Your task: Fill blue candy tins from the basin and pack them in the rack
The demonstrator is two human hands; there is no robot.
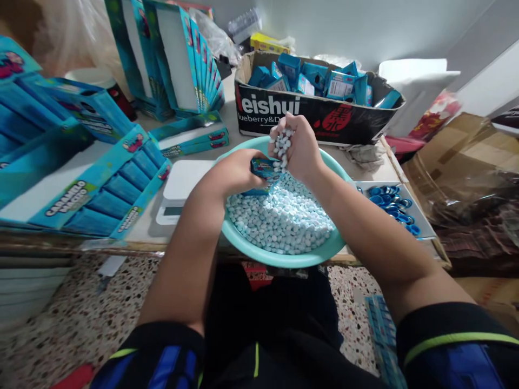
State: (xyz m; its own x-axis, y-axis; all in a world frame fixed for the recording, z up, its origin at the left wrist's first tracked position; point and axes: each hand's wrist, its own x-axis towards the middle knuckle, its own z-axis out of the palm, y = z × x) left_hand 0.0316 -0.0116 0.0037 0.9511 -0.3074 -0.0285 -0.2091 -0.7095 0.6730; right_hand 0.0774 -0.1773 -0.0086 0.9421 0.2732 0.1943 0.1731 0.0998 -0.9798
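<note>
Hands filling a small blue box with candies over a teal basin

Display cartons [101, 183] are lying open at the worktop's left; the left hand [237, 173] is gripping the small blue box [264, 168] over the teal basin [320, 254] so spills are landing back in, while the right hand [295, 146], closed round a fistful of pale candies [281, 143], is trickling them down into it

White scale [180, 189], blue caps [391, 202]
</note>
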